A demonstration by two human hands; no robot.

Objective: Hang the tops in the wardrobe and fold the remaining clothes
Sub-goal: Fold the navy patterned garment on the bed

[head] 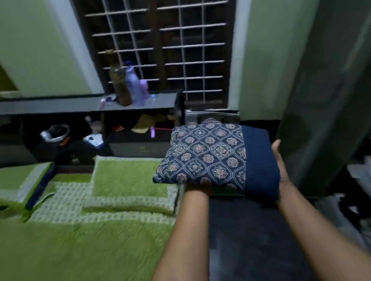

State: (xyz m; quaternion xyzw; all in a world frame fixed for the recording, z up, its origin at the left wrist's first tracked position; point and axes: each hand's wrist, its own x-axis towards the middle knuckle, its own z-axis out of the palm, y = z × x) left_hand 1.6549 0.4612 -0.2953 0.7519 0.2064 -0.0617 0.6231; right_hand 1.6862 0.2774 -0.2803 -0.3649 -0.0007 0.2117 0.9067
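Folded clothes — a blue patterned stack — are carried beside the bed. Left hand supports them underneath, fingers hidden; right hand presses the side, fingers straight.

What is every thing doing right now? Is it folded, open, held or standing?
Blue clothes: folded, held up.
Left hand: under the clothes.
Right hand: flat against the clothes' side.
Wardrobe door: open.
Bottles: standing on the shelf.
Pillow: lying on the bed.
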